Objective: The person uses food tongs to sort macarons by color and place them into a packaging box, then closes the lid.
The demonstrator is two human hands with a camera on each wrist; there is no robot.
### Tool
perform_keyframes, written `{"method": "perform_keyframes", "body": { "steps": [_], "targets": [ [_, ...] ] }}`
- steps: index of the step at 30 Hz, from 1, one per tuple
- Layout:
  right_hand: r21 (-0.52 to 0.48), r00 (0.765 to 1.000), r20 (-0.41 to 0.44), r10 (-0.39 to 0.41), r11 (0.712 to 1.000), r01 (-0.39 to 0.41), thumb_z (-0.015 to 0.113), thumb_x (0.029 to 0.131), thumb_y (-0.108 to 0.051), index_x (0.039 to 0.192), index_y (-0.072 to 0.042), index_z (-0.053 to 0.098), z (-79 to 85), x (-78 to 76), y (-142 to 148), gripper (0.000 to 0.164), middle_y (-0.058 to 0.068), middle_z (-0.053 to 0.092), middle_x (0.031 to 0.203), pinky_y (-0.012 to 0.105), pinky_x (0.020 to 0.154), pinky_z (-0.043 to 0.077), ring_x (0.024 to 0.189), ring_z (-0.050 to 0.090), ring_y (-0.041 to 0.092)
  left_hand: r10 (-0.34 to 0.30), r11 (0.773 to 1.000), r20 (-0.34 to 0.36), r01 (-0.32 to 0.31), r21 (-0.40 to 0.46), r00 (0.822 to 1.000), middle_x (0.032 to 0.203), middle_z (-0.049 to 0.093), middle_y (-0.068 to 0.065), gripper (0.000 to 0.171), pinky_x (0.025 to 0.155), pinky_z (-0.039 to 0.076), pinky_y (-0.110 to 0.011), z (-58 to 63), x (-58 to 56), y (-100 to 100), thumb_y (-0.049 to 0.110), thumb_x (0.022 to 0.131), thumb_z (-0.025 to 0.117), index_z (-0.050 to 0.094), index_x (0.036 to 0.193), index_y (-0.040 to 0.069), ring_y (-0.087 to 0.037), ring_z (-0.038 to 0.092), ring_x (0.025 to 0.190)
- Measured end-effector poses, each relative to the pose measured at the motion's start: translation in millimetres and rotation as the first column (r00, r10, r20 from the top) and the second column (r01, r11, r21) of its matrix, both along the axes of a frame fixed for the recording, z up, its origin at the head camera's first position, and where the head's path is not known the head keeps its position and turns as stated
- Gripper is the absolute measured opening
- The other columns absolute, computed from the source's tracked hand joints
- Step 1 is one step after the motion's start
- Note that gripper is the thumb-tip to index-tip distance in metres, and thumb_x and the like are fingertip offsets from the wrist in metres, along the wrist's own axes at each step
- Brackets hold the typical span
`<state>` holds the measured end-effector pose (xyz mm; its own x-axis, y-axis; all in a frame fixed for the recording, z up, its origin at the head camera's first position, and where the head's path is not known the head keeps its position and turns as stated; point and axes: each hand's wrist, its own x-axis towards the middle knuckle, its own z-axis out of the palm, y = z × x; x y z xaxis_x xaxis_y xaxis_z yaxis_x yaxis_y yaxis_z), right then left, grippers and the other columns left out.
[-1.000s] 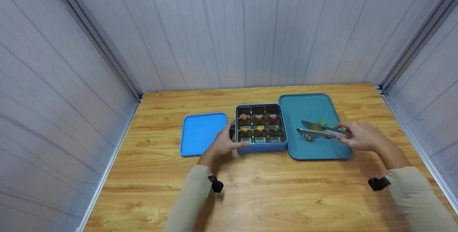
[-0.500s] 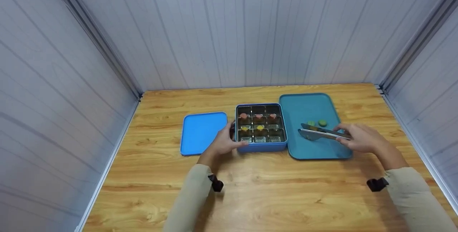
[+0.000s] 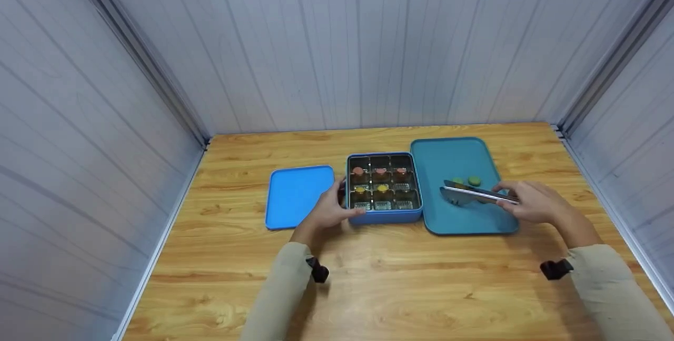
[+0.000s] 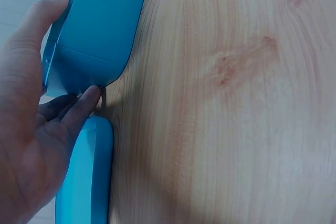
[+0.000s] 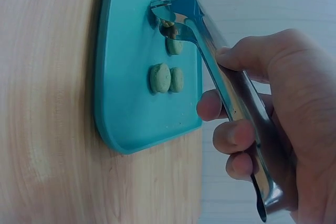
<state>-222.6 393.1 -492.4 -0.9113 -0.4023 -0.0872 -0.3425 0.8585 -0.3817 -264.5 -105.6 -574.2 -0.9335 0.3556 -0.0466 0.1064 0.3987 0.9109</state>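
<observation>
My right hand [image 3: 534, 202] grips metal tongs [image 5: 231, 85], whose narrowed tips are low over the teal tray [image 3: 447, 157]. Between the tips, a small yellow piece [image 5: 167, 23] shows, mostly hidden by the metal. Green macarons [image 5: 160, 78] lie on the tray close to the tongs. My left hand [image 3: 329, 208] holds the near left corner of a blue box [image 3: 387, 218], thumb on its rim and fingers against its side. The box has a divided insert, with pink macarons [image 3: 358, 171] in the middle row and yellow macarons [image 3: 360, 189] in two near compartments.
A flat blue lid [image 3: 297, 196] lies left of the box, close to my left hand. The tray stands against the box's right side on the wooden table [image 3: 400, 288]. Pale panel walls [image 3: 337, 46] enclose the table at the back and sides.
The tongs' tips have drawn closer together over the tray, and the yellow piece seen beside them earlier is now largely covered. My left hand and the box have stayed in place.
</observation>
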Motion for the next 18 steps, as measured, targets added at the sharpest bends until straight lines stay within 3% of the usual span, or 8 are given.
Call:
{"method": "perform_keyframes", "body": {
  "steps": [10, 18],
  "targets": [
    [-0.015, 1.000, 0.006, 0.001, 1.000, -0.001, 0.070, 0.112, -0.022, 0.136, 0.002, 0.073, 18.0, -3.9, -1, 0.034, 0.006, 0.078, 0.089, 0.028, 0.057, 0.038, 0.062, 0.050, 0.010, 0.017, 1.000, 0.016, -0.017, -0.011, 1.000, 0.172, 0.052, -0.019, 0.111, 0.132, 0.044, -0.057, 1.7, 0.8, 1, 0.025, 0.093, 0.095, 0.026, 0.179, 0.010, -0.037, 0.056, 0.156],
    [0.003, 0.999, -0.033, 0.021, 1.000, -0.021, 0.068, 0.114, -0.023, 0.137, 0.000, 0.073, 31.8, -11.3, -7, 0.033, 0.008, 0.079, 0.092, 0.031, 0.059, 0.042, 0.062, 0.052, 0.010, 0.019, 1.000, 0.012, -0.019, -0.011, 1.000, 0.171, 0.053, -0.019, 0.113, 0.132, 0.044, -0.057, 1.5, 1.0, 1, 0.026, 0.093, 0.095, 0.024, 0.179, 0.008, -0.036, 0.056, 0.155]
  ]
}}
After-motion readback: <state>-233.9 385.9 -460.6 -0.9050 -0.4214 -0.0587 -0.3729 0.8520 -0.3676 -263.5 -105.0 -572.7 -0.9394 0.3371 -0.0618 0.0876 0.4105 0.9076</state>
